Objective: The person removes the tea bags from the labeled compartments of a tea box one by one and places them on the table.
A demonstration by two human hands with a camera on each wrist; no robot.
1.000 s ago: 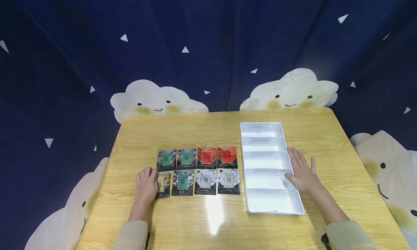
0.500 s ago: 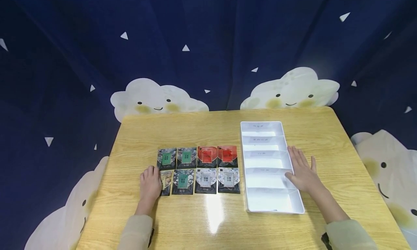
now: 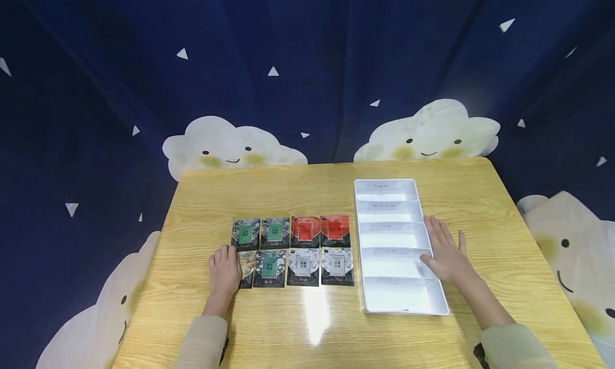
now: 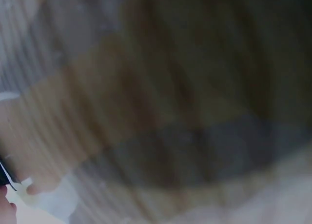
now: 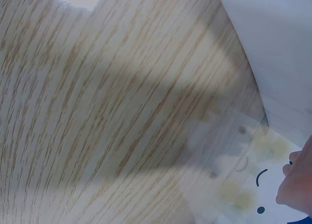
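My left hand (image 3: 225, 270) lies over the left side of a tea packet with a yellow label (image 3: 247, 267), fingers curled at its edge; the hand covers much of it. In the left wrist view, a dark packet corner (image 4: 4, 177) shows right beside a fingertip. My right hand (image 3: 448, 257) is spread flat along the right side of a white box (image 3: 434, 299) with several compartments, its thumb at the rim. In the right wrist view, the box wall (image 5: 278, 53) stands beside that hand.
Two green-labelled packets (image 3: 245, 234) and two red ones (image 3: 305, 231) form the back row. In front lie a dark floral packet with a green label (image 3: 269, 268) and two white-topped ones (image 3: 303, 266). A dark blue curtain (image 3: 307, 64) hangs behind the wooden table (image 3: 288, 326).
My left hand has moved right, further over the yellow-labelled packet, which has shifted slightly right toward its neighbour. The right hand and the box have stayed in place.
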